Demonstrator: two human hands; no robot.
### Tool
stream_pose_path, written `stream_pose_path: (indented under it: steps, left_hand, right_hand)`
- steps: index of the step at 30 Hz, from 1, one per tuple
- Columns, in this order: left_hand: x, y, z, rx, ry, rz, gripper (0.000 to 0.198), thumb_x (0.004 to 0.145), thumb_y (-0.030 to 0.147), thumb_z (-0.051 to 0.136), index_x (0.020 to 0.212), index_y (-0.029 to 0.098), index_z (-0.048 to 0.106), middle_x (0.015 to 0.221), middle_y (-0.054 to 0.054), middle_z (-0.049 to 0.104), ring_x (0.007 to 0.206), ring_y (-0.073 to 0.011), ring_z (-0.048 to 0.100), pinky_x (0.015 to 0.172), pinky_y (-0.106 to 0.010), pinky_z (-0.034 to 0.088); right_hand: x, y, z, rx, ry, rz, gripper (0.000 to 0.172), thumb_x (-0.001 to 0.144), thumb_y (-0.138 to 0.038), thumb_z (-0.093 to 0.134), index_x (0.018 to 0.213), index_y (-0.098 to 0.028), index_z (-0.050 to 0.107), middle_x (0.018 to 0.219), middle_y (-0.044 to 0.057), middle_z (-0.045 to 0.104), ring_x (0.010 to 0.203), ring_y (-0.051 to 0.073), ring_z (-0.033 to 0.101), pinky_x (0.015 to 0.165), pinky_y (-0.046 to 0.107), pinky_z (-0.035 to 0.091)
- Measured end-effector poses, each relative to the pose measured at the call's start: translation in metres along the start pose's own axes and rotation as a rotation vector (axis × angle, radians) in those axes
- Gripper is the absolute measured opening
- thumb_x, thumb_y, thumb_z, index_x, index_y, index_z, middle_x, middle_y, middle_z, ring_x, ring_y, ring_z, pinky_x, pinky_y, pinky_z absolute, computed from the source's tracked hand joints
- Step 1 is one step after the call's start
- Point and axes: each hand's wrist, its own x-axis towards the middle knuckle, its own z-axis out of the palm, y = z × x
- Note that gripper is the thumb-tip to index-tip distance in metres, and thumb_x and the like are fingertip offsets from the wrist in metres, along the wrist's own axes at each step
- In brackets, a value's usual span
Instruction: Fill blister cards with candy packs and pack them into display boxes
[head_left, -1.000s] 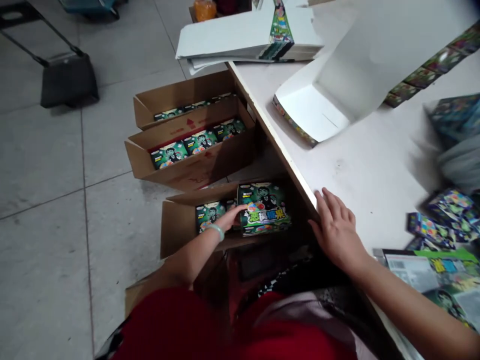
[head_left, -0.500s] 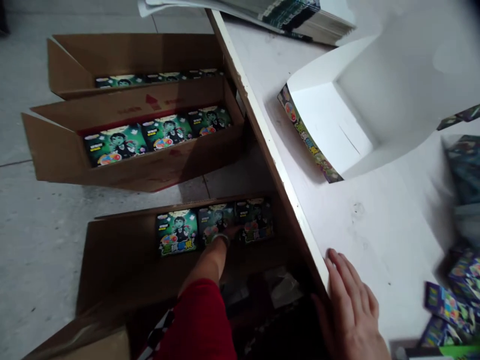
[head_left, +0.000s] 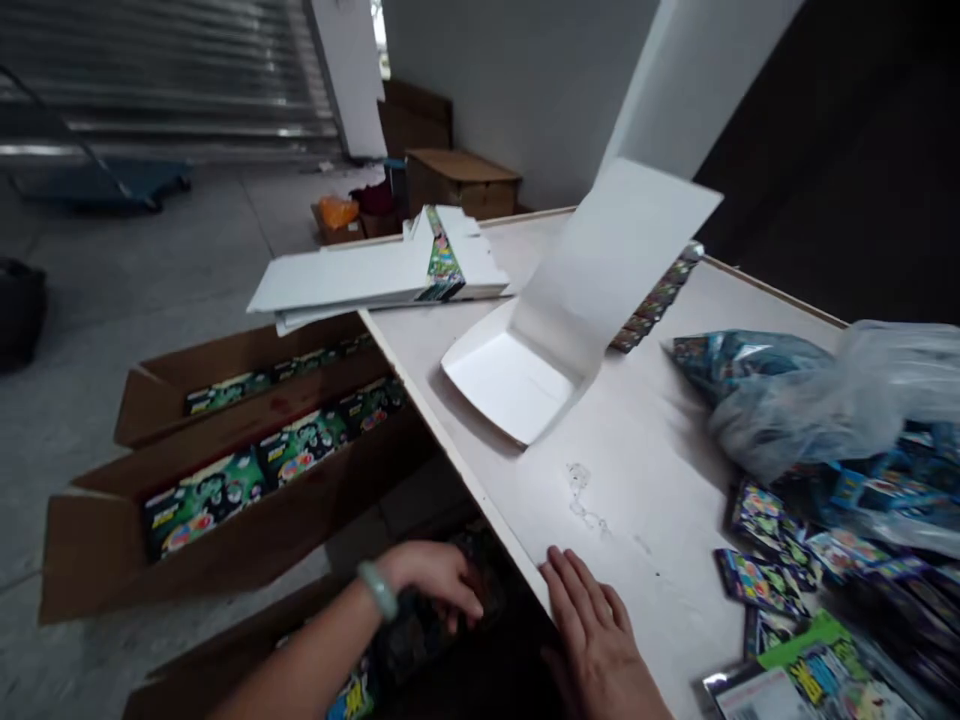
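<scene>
Your left hand (head_left: 429, 578) curled over candy box (head_left: 424, 640) in carton (head_left: 225, 640), grip unclear. Your right hand (head_left: 591, 630) open, flat on table (head_left: 660, 450). Hands apart.

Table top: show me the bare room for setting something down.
Bare tabletop runs between the white card tray, the plastic bag and the packets, just beyond the right hand. The right side is crowded with bag and packets.
</scene>
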Motion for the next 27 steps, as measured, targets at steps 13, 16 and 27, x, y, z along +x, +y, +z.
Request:
stream_pose_path:
  steps: [13, 16, 27]
  left_hand:
    - [0.091, 0.126, 0.055, 1.417, 0.762, 0.325, 0.02, 0.087, 0.012, 0.04, 0.088, 0.017, 0.059, 0.087, -0.009, 0.062, 0.086, -0.0229, 0.059, 0.082, -0.037, 0.046]
    - [0.087, 0.104, 0.09, 1.47, 0.645, 0.33, 0.026, 0.091, 0.014, 0.032, 0.094, 0.018, 0.057, 0.087, -0.008, 0.06, 0.08, -0.0217, 0.06, 0.075, -0.034, 0.047]
    - [0.103, 0.064, 0.199, 1.358, 0.345, 0.434, 0.037, 0.089, 0.037, 0.043, 0.118, 0.015, 0.054, 0.095, -0.01, 0.064, 0.085, -0.0251, 0.064, 0.078, -0.038, 0.051]
  right_hand:
    - [0.011, 0.004, -0.032, 0.583, -0.113, 0.038, 0.076, 0.081, -0.036, 0.06, 0.147, -0.014, 0.031, 0.152, 0.016, 0.035, 0.139, 0.03, 0.033, 0.111, 0.049, 0.03]
    - [0.001, 0.006, -0.048, 0.665, 0.089, -0.108, 0.049, 0.086, -0.034, 0.053, 0.132, -0.019, 0.049, 0.136, 0.014, 0.054, 0.125, 0.024, 0.049, 0.104, 0.042, 0.038]
    - [-0.145, 0.066, -0.124, 0.74, 0.139, -0.007, 0.022, 0.093, -0.021, 0.046, 0.104, -0.016, 0.065, 0.096, 0.009, 0.071, 0.091, 0.016, 0.065, 0.085, 0.028, 0.05]
